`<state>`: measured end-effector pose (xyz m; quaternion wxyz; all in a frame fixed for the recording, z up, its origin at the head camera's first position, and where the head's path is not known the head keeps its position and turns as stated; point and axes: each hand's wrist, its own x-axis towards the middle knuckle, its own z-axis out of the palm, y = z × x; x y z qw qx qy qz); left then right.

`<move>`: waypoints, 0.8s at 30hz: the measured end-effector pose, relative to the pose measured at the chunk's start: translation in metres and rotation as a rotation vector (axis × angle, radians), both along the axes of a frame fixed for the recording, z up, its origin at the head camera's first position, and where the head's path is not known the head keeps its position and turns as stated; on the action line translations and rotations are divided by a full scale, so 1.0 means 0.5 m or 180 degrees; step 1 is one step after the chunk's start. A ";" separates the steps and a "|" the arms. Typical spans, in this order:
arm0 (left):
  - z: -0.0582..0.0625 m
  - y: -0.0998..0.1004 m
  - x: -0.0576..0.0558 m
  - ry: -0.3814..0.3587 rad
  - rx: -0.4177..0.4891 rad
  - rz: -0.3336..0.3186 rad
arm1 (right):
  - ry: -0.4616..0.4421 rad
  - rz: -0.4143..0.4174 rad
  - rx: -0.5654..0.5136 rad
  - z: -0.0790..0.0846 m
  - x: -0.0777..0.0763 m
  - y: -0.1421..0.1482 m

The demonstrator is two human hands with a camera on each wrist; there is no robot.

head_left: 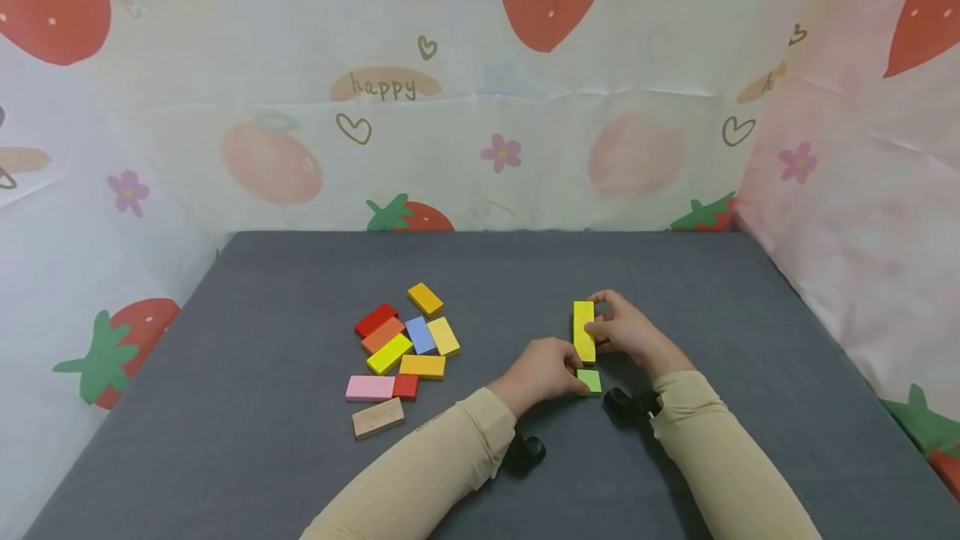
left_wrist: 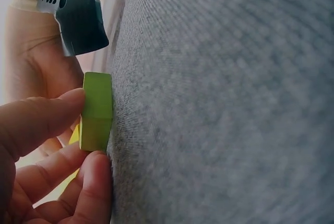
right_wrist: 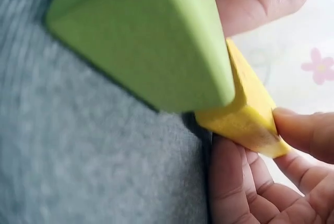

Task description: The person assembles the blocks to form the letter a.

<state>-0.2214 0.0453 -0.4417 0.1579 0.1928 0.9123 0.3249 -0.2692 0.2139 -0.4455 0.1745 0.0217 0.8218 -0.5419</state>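
Head view: your L hand (head_left: 546,367) pinched the small green block (head_left: 589,382) btwn thumb & fingertips, almost closed. Your R hand (head_left: 628,330) pinched the long yellow block (head_left: 584,330), just off green's 12 o'clock; contact unclear. Loose blocks (head_left: 390,354) lay well apart, approx 9 o'clock. Step in hand: prob. lining up yellow w/ green. Next move likely called for squaring ends, then releasing w/o a nudge.

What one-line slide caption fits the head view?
Left hand pinches a green block, right hand holds a yellow block; other colored blocks lie on the gray tabletop.
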 end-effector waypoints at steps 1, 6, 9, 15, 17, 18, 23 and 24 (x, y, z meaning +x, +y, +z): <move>0.000 0.000 0.001 0.0024 -0.0003 -0.0006 | -0.0010 0.0032 0.0015 0.000 0.000 0.001; 0.001 0.001 0.007 0.0143 -0.0062 0.0043 | -0.0041 0.0205 0.0008 0.005 0.001 0.004; -0.002 0.003 0.009 0.0164 -0.0061 0.0117 | -0.0003 0.0316 0.0055 0.007 0.002 0.005; -0.001 0.003 0.011 0.0109 0.0015 0.0218 | 0.0058 0.0397 0.0274 0.006 0.000 0.006; 0.001 0.002 0.012 0.0104 0.0013 0.0215 | 0.0098 0.0423 0.0356 0.007 0.000 0.005; 0.001 0.002 0.012 0.0108 0.0017 0.0210 | 0.0120 0.0441 0.0404 0.008 0.000 0.005; 0.003 0.003 0.013 0.0095 0.0020 0.0214 | 0.0210 0.0460 0.0613 0.010 -0.001 0.003; 0.003 0.003 0.014 0.0099 0.0019 0.0217 | 0.0223 0.0451 0.0648 0.009 -0.002 0.003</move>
